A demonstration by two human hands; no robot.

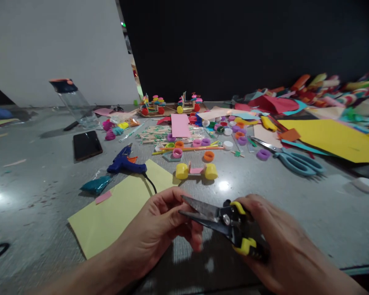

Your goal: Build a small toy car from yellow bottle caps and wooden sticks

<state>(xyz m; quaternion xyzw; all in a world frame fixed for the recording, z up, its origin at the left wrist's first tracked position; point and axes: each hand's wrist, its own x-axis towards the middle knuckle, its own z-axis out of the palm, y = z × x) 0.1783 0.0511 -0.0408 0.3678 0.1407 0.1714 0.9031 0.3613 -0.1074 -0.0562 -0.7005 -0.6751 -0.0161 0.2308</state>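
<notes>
My right hand (278, 239) is wrapped round the black-and-yellow handles of a pair of snips (224, 219). The blades are parted and point left, their tips close to the fingers of my left hand (160, 223). Thumb and forefinger of that left hand are pressed together; whatever sits between them is hidden or too small to name. Just beyond the hands, a small piece with yellow wheels (182, 171) and a pink strip between them stands on the table. A pale yellow sheet (110, 217) lies under and left of my left hand.
A blue glue gun (126, 162) with its cord rests on the sheet's far edge. Left of it are a phone (87, 145) and a clear bottle (75, 102). Blue-handled scissors (298, 162), coloured bottle caps (208, 156), sticks and paper spread across the back and right.
</notes>
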